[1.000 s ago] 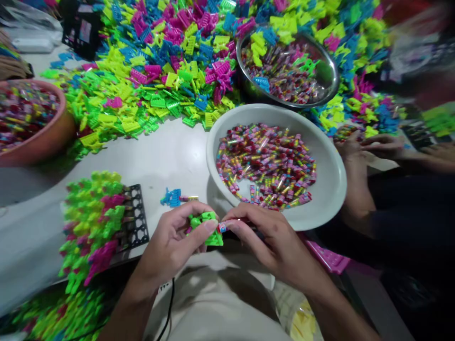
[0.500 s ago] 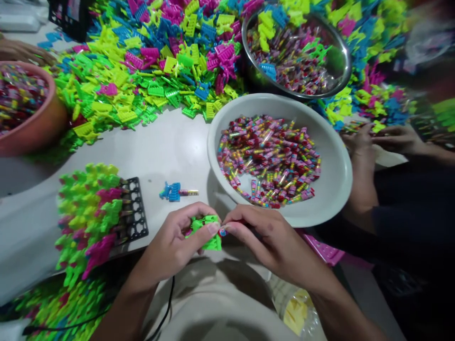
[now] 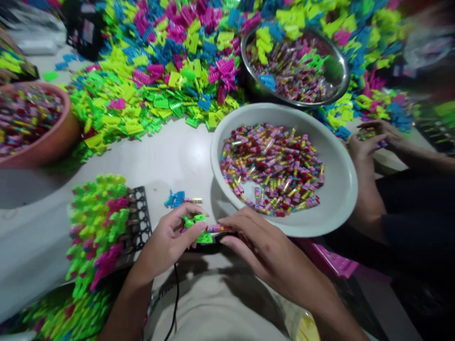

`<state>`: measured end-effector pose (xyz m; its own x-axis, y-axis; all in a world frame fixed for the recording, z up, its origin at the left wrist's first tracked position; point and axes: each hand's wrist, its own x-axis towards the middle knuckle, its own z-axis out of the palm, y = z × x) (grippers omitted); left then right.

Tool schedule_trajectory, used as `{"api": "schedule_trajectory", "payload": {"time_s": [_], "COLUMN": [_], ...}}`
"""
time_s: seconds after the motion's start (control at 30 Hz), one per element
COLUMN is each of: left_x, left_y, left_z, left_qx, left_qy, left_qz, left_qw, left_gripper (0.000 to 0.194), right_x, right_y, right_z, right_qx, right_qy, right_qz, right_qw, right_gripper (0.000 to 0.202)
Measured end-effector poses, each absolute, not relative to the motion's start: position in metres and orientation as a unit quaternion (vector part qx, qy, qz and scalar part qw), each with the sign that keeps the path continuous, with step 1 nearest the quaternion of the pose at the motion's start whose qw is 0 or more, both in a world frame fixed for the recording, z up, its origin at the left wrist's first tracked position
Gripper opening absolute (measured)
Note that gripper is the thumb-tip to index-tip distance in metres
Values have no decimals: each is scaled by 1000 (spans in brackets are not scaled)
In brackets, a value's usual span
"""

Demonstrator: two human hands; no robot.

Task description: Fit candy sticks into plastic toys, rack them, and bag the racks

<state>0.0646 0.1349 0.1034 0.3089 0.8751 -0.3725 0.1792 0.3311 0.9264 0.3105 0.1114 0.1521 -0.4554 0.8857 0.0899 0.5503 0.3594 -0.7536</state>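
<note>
Between the thumb and fingers of my left hand [image 3: 177, 234] is a bright green plastic toy piece [image 3: 203, 237]. A small candy tube [image 3: 217, 228] with a pink and orange wrapper sticks out of its right side. The fingers of my right hand [image 3: 254, 239] are around the tube's far end, which they partly hide; the thumb sits a little lower. Just beyond my left hand, a blue toy piece [image 3: 175, 199] with a similar tube [image 3: 194, 201] in it lies on the white table [image 3: 170, 156].
A white basin [image 3: 339, 208] of candy tubes stands ahead right, a steel bowl [image 3: 346, 71] behind it. Left are a black rack [image 3: 141, 213] bearing several toy pieces and an orange tub [image 3: 67, 128]. A heap of toy pieces [image 3: 159, 80] spans the back. Another person's hands [image 3: 373, 137] work at right.
My right hand has shifted from pinching close beside the green piece to the tube's outer end. The tube now shows, sticking out of the piece. The view has shifted slightly.
</note>
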Motion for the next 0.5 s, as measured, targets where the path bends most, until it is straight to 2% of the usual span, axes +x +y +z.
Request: {"api": "schedule_trajectory", "payload": {"time_s": [0.07, 0.13, 0.2, 0.23, 0.3, 0.37, 0.43, 0.5], "left_x": [53, 45, 42, 43, 53, 71, 94, 118], "left_y": [144, 158, 178, 190, 223, 265, 312, 362], "left_z": [95, 85, 78, 76, 76, 80, 85, 90], "left_qx": [570, 624, 668, 688, 717, 738, 746, 743], "left_qy": [585, 641, 656, 653, 646, 630, 623, 629], "left_qz": [294, 317, 309, 289, 236, 195, 186, 178], "left_qw": [497, 315, 166, 127, 115, 142, 146, 142], "left_gripper": [37, 38, 42, 43, 40, 38, 40, 51], "right_x": [326, 350, 379, 393, 417, 432, 437, 435], "right_y": [120, 134, 154, 165, 186, 201, 207, 207], "right_z": [159, 158, 145, 136, 117, 101, 93, 91], "right_qx": [-473, -513, -550, -553, -550, -544, -538, -539], "right_qy": [-796, -795, -800, -812, -833, -839, -839, -836], "right_qz": [264, 190, 139, 115, 32, 1, 3, 8], "right_qw": [270, 263, 197, 147, 53, -32, -84, -104], "right_gripper": [21, 21, 24, 27, 32, 36, 39, 42]}}
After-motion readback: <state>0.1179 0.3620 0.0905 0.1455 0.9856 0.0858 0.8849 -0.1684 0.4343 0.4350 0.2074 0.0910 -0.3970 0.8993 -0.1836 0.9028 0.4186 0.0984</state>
